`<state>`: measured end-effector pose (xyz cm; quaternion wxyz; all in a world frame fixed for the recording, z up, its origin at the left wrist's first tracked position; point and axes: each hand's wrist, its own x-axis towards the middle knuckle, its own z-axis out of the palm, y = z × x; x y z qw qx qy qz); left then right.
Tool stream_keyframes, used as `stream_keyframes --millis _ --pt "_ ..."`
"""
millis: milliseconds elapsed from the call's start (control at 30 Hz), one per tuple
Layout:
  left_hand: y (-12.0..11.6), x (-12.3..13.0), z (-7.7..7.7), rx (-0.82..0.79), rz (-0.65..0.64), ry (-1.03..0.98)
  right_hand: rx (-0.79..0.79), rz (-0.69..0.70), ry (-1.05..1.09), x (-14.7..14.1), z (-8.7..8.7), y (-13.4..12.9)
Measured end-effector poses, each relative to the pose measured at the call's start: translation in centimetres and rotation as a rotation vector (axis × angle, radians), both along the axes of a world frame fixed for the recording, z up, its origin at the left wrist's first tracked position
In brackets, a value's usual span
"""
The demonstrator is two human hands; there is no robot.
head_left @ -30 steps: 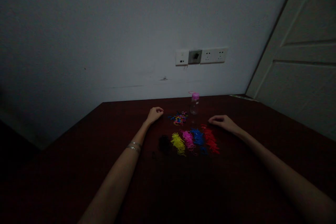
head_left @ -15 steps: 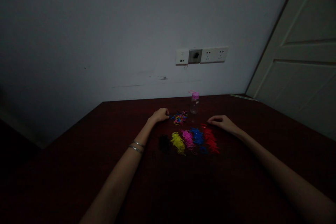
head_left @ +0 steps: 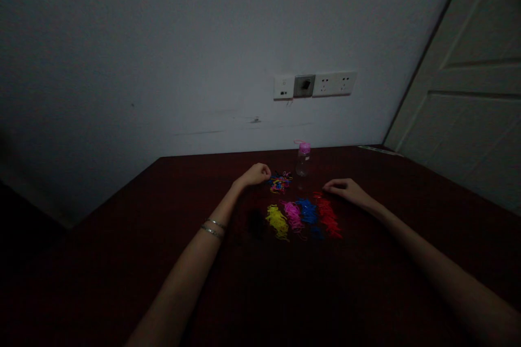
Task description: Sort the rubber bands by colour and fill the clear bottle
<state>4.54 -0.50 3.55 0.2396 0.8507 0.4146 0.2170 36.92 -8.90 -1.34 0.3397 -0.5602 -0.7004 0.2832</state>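
evidently the busy spot is near the centre of the frame, where the left hand (head_left: pixel 255 174) reaches the left edge of the mixed pile (head_left: pixel 280 183) of small coloured bands. its fingers are curled inward; whether they are apart, together or clamped on a band is too dim to tell. the right hand (head_left: pixel 345 190), right of centre, has bent fingers with the tips close to one another beside the top of the red heap (head_left: pixel 329 219); i cannot tell if they meet or hold anything.

below centre, from left to right, lie a dark heap (head_left: pixel 256 222), then the yellow heap (head_left: pixel 278 222), pink heap (head_left: pixel 293 216), blue heap (head_left: pixel 308 211) and the red one. the pink-capped bottle (head_left: pixel 302 162) stands upright just above them on the dark table (head_left: pixel 122 255).

at the pile, i would judge a light fingertip pinch from the outer edge best, teasing tangled bands free and keeping the wrist above the neighbouring heaps.
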Motion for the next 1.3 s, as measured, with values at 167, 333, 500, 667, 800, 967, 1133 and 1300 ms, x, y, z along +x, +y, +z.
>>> stream_keyframes --millis 167,333,500,667,800,967,1133,1300 --pt "-3.0 3.4 1.7 -0.049 -0.189 0.040 -0.010 0.007 0.001 0.0 0.1 -0.1" --pt "-5.1 5.9 0.9 -0.025 -0.294 0.115 0.003 0.004 -0.004 -0.2 0.3 -0.2" --pt "-6.2 6.8 0.6 -0.024 -0.322 0.185 0.010 -0.010 0.003 -0.5 0.4 -0.4" --pt "-6.6 7.2 0.5 -0.045 -0.320 0.151 -0.001 -0.004 0.014 -0.5 0.5 -0.4" --pt "-5.8 6.8 0.3 -0.089 -0.314 0.029 0.017 -0.017 0.012 -0.5 0.5 -0.4" --pt "-3.1 4.5 0.4 -0.176 -0.142 -0.202 0.163 0.009 -0.049 -2.3 1.2 -1.1" --pt "0.4 0.6 0.1 -0.165 0.208 -0.450 0.364 0.235 -0.187 -5.5 2.3 -2.6" --pt "1.9 -2.6 -0.4 -0.213 0.456 -0.516 0.356 0.304 -0.346 -7.1 2.7 -3.5"
